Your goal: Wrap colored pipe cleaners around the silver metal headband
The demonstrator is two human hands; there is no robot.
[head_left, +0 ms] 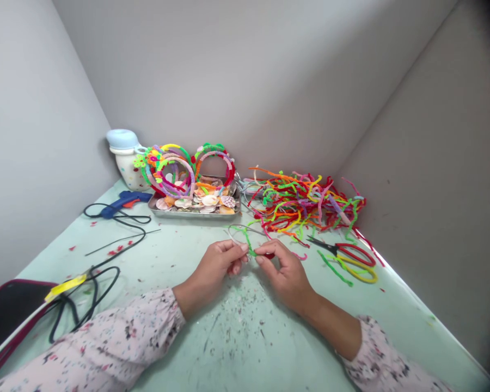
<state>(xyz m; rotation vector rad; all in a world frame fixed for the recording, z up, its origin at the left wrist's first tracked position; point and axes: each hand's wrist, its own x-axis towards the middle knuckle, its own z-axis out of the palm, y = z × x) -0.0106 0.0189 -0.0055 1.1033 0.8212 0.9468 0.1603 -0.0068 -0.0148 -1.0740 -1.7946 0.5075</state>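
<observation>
Green pipe cleaner | pinched by left hand, right hand | metal tray: shells, wrapped headbands

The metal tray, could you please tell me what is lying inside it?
The metal tray holds seashells, with fuzzy colourful headbands standing over them. Anything beneath the top shells is covered, so I cannot tell what lies there.
</observation>
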